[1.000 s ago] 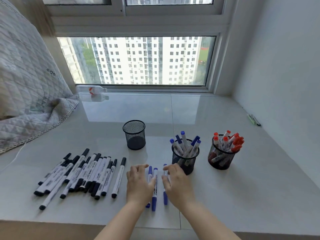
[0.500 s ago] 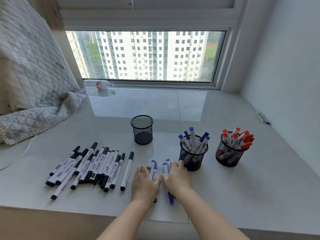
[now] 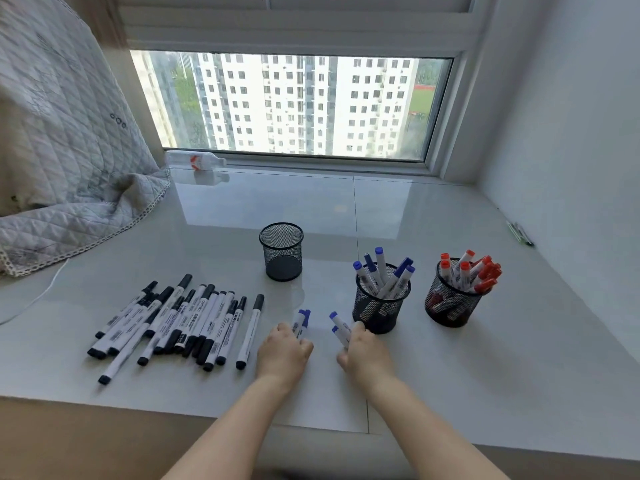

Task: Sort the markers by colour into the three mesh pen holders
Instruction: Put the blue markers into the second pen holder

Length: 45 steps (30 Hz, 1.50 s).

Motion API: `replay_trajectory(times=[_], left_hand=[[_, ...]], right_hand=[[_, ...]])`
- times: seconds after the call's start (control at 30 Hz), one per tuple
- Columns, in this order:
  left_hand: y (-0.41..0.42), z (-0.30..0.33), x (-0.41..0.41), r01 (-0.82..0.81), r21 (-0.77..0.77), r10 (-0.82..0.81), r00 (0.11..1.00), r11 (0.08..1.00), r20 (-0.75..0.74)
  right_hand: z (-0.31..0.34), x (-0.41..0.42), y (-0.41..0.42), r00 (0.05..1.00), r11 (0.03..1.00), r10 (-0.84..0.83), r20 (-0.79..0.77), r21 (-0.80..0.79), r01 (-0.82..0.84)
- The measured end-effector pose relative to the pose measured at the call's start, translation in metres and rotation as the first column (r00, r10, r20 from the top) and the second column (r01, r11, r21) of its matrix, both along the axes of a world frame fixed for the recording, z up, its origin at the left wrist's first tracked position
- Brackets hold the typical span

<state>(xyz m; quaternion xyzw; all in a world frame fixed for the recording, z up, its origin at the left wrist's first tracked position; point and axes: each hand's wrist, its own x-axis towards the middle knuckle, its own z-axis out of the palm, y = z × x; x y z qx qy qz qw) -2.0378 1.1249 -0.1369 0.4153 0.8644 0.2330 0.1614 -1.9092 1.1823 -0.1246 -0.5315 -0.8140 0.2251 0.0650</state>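
Note:
Three black mesh holders stand on the white sill. The left holder (image 3: 281,251) is empty, the middle holder (image 3: 381,308) has several blue markers, and the right holder (image 3: 452,303) has several red markers. A pile of black-capped markers (image 3: 180,322) lies at the left. My left hand (image 3: 282,353) is closed around two blue markers (image 3: 302,320). My right hand (image 3: 363,353) grips two more blue markers (image 3: 339,327), just in front of the middle holder. Caps of both pairs point away from me.
A quilted blanket (image 3: 59,161) drapes over the far left. A plastic bottle (image 3: 195,160) lies by the window frame. A white cable (image 3: 38,296) runs along the left. Green pens (image 3: 519,232) lie beside the right wall. The sill's front edge is just below my wrists.
Both hands have closed on the loose blue markers and lifted them off the sill, drawing apart from each other. The view has tilted down and come closer.

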Motion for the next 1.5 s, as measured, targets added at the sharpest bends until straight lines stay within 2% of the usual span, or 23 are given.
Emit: replay_trajectory(times=[0.1,0.2,0.3,0.4,0.5,0.57,0.63,0.8,0.9,1.03,1.1,1.23,1.37,1.43,1.5], left_hand=[[-0.005,-0.001,0.001,-0.066,0.116,0.057,0.995,0.991,0.083],[-0.009,-0.005,0.004,-0.099,0.231,0.062,0.984,0.968,0.165],[-0.011,-0.005,0.011,-0.163,0.351,0.035,0.938,0.922,0.345],[-0.006,-0.006,0.019,-0.240,0.411,-0.027,0.836,0.880,0.548],[0.000,-0.006,0.025,-0.261,0.430,-0.062,0.794,0.864,0.605],[0.001,-0.006,0.028,-0.289,0.447,-0.062,0.780,0.846,0.622],[0.001,-0.007,0.030,-0.301,0.469,-0.068,0.780,0.830,0.622],[-0.001,-0.009,0.029,-0.286,0.494,-0.090,0.790,0.821,0.607],[-0.001,-0.009,0.029,-0.274,0.492,-0.101,0.787,0.827,0.608],[0.000,-0.008,0.030,-0.272,0.486,-0.099,0.786,0.831,0.610],[0.000,-0.008,0.030,-0.278,0.483,-0.095,0.784,0.830,0.614],[0.000,-0.007,0.030,-0.275,0.475,-0.086,0.789,0.836,0.609],[0.000,-0.007,0.030,-0.279,0.460,-0.081,0.779,0.843,0.622],[0.002,-0.007,0.029,-0.321,0.425,-0.049,0.748,0.846,0.662],[0.004,-0.006,0.027,-0.417,0.360,0.014,0.669,0.834,0.743]], right_hand=[[0.011,0.014,-0.001,0.968,0.992,-0.009,-0.252,-0.124,-0.024],[0.031,0.026,0.001,0.867,0.992,-0.050,-0.497,-0.128,-0.016],[0.063,0.031,0.012,0.685,0.991,-0.132,-0.717,-0.094,0.092],[0.095,0.031,0.028,0.477,0.984,-0.174,-0.862,-0.136,0.114],[0.114,0.030,0.045,0.265,0.980,-0.166,-0.950,-0.129,0.151],[0.116,0.028,0.056,0.225,0.969,-0.169,-0.960,-0.121,0.214],[0.108,0.026,0.065,0.244,0.961,-0.183,-0.952,-0.122,0.246],[0.078,0.021,0.078,0.487,0.956,-0.191,-0.852,-0.049,0.290],[0.058,0.021,0.079,0.641,0.953,-0.141,-0.755,0.072,0.294],[0.041,0.021,0.080,0.773,0.942,-0.146,-0.618,0.151,0.299],[0.038,0.022,0.080,0.799,0.931,-0.144,-0.583,0.193,0.309],[0.038,0.024,0.073,0.755,0.933,-0.133,-0.642,0.177,0.315],[0.045,0.029,0.071,0.751,0.880,-0.043,-0.659,0.331,0.341],[0.047,0.031,0.072,0.773,0.871,-0.046,-0.633,0.353,0.341],[0.046,0.033,0.074,0.784,0.897,-0.087,-0.615,0.293,0.330]])
